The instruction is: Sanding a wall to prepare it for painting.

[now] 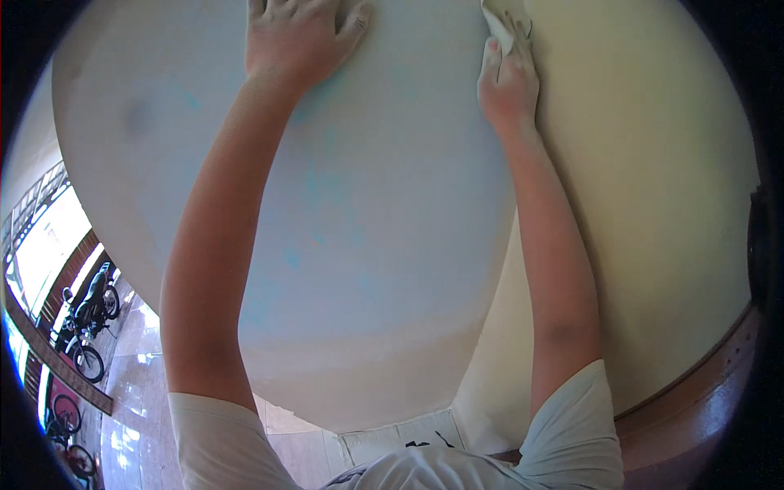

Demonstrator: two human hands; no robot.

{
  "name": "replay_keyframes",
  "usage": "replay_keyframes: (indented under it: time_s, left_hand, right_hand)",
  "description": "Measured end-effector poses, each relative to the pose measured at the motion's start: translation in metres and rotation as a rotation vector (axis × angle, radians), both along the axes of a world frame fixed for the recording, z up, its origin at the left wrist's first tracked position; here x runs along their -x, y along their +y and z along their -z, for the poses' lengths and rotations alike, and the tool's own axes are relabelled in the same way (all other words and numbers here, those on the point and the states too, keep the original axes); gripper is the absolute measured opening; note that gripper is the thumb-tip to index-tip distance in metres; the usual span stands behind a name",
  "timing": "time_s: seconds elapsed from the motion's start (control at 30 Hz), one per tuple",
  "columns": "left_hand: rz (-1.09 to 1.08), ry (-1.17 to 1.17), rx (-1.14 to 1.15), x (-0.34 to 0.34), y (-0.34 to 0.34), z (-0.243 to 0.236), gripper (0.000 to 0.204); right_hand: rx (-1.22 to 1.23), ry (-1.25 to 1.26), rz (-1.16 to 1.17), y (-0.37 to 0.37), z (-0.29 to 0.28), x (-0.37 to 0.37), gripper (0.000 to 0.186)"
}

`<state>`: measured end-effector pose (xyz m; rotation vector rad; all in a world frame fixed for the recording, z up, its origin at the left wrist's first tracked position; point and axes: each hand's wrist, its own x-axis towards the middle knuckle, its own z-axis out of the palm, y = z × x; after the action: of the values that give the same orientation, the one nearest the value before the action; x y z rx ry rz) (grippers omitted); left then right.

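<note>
My left hand (296, 39) lies flat on a pale grey-white wall (376, 204), its thumb spread to the side. The upper edge of the picture cuts off its fingertips. Farther right, my right hand (510, 82) is closed on a thin, pale folded sheet (497, 26), pressed by the inside corner where the wall meets a cream-yellow wall (653, 180). Whether the sheet is paper or cloth I cannot tell. Faint blue-green smudges mark the grey-white wall between my forearms.
Below is a tiled floor (131, 425), with a pale ledge or tile strip (400, 437) at the wall's foot. A motorcycle (88, 318) stands at far left, a bicycle (69, 433) nearer. A brown curved edge (694, 396) runs along the lower right.
</note>
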<state>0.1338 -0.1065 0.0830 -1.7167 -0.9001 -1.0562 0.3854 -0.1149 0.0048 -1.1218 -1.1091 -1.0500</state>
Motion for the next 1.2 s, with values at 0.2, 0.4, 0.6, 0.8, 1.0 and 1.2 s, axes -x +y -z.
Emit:
replay_keyframes:
  time_s: [0.2, 0.4, 0.6, 0.8, 1.0, 1.2]
  left_hand:
    - [0.064, 0.058, 0.003, -0.014, -0.007, 0.012, 0.063]
    - [0.832, 0.1, -0.543, -0.041, 0.064, 0.024, 0.061]
    - [0.252, 0.294, -0.278, -0.027, 0.028, 0.055, 0.059]
    - [0.218, 0.182, -0.398, 0.052, 0.043, 0.03, 0.057]
    - [0.174, 0.126, -0.412, 0.089, 0.055, 0.028, 0.057]
    - [0.029, 0.073, 0.021, 0.07, 0.008, 0.025, 0.061]
  right_hand:
    - [-0.012, -0.198, 0.021, -0.017, 0.114, 0.008, 0.045]
    - [0.259, -0.097, 0.089, -0.019, 0.274, 0.024, 0.055]
    - [0.316, -0.11, 0.202, -0.02, 0.24, 0.037, 0.058]
    - [0.139, -0.09, 0.184, -0.008, 0.12, 0.046, 0.058]
    - [0.061, -0.344, 0.165, -0.041, -0.041, 0.05, 0.053]
    - [0.414, 0.165, 0.202, -0.023, -0.069, 0.04, 0.055]
